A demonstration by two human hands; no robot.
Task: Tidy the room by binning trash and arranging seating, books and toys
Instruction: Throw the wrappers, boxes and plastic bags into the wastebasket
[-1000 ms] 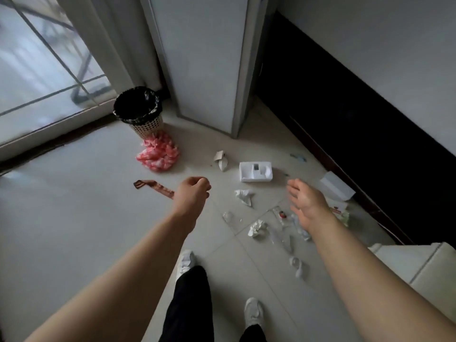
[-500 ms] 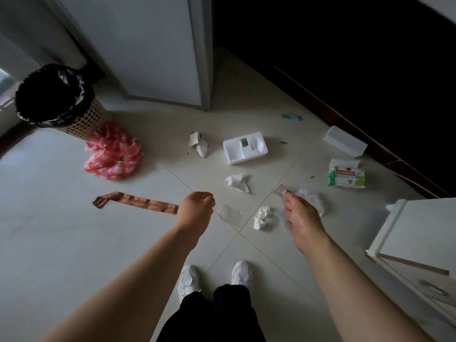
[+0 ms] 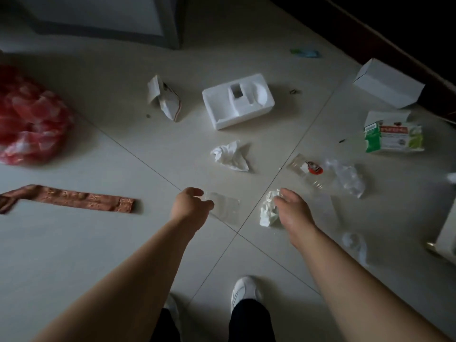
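A white shoe (image 3: 245,290) is noted nearest, on the tiled floor (image 3: 74,243). Left hand (image 3: 191,207): fingers curled at the edge of a clear plastic sheet (image 3: 225,211); a grip cannot be confirmed. Right hand (image 3: 293,213): fingers loosely bent, not closed, tips at a crumpled paper wad (image 3: 267,214). Farther off, a tissue (image 3: 230,156), foam tray (image 3: 238,102) and white box (image 3: 387,83) are recorded.

Red bag (image 3: 29,119): cut off by the left edge, blurred. Brown strip (image 3: 74,200): left end runs out of frame. White cabinet (image 3: 447,230): cropped at the right edge. Left hand (image 3: 191,206): fingertips hidden under the knuckles; grip on clear wrapper (image 3: 225,209) undeterminable. Dark specks (image 3: 294,91): too small to identify.
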